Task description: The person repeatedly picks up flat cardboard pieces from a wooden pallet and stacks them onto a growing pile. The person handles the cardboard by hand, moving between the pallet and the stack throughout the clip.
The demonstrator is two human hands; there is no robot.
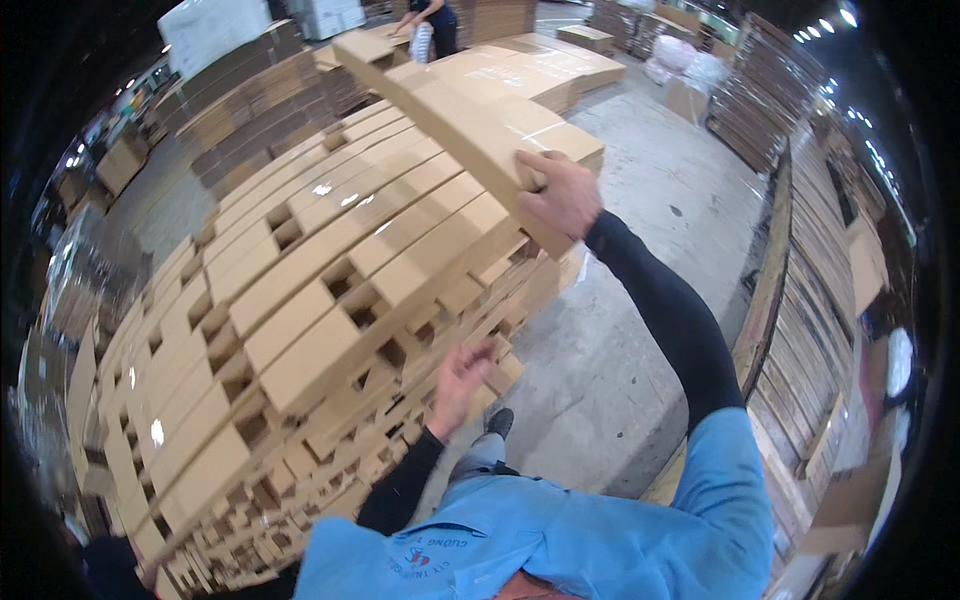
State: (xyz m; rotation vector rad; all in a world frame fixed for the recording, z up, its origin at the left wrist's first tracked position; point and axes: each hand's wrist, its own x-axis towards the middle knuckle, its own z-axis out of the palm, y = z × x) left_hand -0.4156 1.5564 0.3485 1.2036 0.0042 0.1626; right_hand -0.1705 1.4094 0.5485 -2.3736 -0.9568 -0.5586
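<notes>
My right hand [562, 195] is closed round the near end of a long brown cardboard beam [450, 125]. The beam is raised and tilted, its far end pointing away to the upper left over a big stack. That stack [400, 245] is built of many similar cardboard beams in layers, with square gaps between them. My left hand [462, 385] hangs low by the stack's near right side, palm inward, fingers loosely bent and apart, with nothing seen in it. Whether it touches the beam ends behind it, I cannot tell.
Flat cardboard sheets [540, 65] lie piled beyond the stack, where another person [440, 20] works. A dark sleeve [115, 570] of someone else shows at the lower left. Wooden pallets [810, 350] stand at the right, before a wrapped cardboard pile [765, 90]. Concrete floor [660, 250] lies between.
</notes>
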